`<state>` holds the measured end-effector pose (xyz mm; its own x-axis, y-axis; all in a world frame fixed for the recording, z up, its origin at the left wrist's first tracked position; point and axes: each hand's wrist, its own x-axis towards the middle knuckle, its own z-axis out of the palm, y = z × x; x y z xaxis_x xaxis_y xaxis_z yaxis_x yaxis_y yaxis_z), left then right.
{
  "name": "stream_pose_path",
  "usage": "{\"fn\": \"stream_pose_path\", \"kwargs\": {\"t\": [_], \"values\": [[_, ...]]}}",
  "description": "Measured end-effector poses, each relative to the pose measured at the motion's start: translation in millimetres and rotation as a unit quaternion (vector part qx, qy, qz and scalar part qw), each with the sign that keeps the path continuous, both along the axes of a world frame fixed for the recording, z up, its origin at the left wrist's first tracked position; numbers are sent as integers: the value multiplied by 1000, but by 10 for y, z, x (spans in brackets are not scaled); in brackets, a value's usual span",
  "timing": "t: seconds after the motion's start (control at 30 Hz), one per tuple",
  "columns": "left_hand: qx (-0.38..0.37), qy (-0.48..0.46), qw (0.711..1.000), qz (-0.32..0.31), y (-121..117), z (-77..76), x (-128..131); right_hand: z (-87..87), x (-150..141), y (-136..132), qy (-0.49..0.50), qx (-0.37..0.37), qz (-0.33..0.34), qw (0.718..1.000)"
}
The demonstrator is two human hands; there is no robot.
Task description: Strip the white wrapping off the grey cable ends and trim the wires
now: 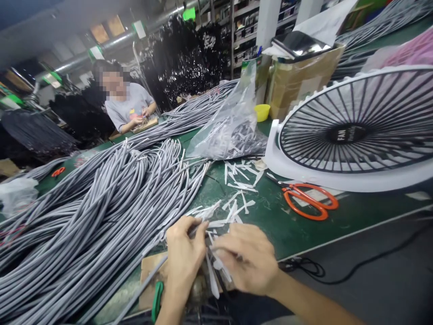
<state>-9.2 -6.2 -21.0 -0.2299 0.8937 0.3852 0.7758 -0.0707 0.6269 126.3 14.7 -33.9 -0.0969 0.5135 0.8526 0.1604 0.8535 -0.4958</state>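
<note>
My left hand [185,248] is closed, thumb against the curled index finger, on a grey cable [149,280] that runs up from the bottom edge and passes behind the wrist. Close on its right, my right hand [248,259] has its fingers curled together; they are smeared by motion, and whatever is in them is hidden. White strips [212,277] hang below and between both hands. More strips [241,203] lie scattered on the green table just beyond. Under the hands is a brown board [149,268], with a green-handled tool [157,301] at its left.
A large heap of grey cables [111,203] covers the left of the table [270,228]. Orange-handled scissors [311,203] lie at right, below a white fan [338,178]. Behind stand a clear bag [230,135] of scraps, a yellow cup [262,112] and a carton [297,81]. A person [126,101] sits across.
</note>
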Motion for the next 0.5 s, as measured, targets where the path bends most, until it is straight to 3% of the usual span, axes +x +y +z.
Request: {"fn": "stream_pose_path", "kwargs": {"t": [0.17, 0.5], "values": [[37, -97, 995, -4, -24, 35, -16, -38, -18, 82, 19, -95, -80, 992], [40, -52, 997, -47, -64, 50, -19, -79, -28, 100, -23, -113, -43, 992]]}}
